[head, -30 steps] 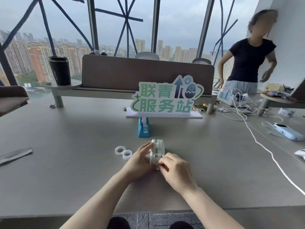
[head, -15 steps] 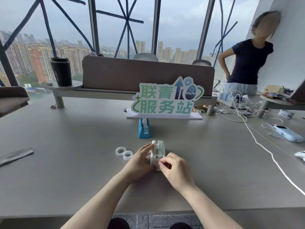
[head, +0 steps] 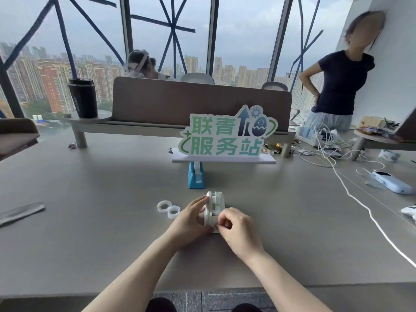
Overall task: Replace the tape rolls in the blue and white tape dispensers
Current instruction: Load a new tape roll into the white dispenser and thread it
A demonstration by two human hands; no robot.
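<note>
The white tape dispenser (head: 215, 207) stands on the grey table in front of me. My left hand (head: 191, 219) grips its left side, fingers along the body. My right hand (head: 238, 230) pinches at the dispenser's near end, thumb and forefinger closed there; whether tape is between them is hidden. The blue tape dispenser (head: 196, 175) stands further back, a white strip of tape running over its top, untouched. Two small clear tape rolls (head: 168, 209) lie flat side by side just left of my left hand.
A green-lettered sign (head: 227, 137) stands behind the blue dispenser. White cables (head: 351, 197) trail across the right side of the table beside a light-blue device (head: 391, 182). A black cup (head: 83, 97) sits back left, a silver strip (head: 20, 213) far left. A person stands back right.
My hands and the white dispenser have barely shifted; the right fingers stay pinched at its near end. The person at the back right has put a hand on the hip.
</note>
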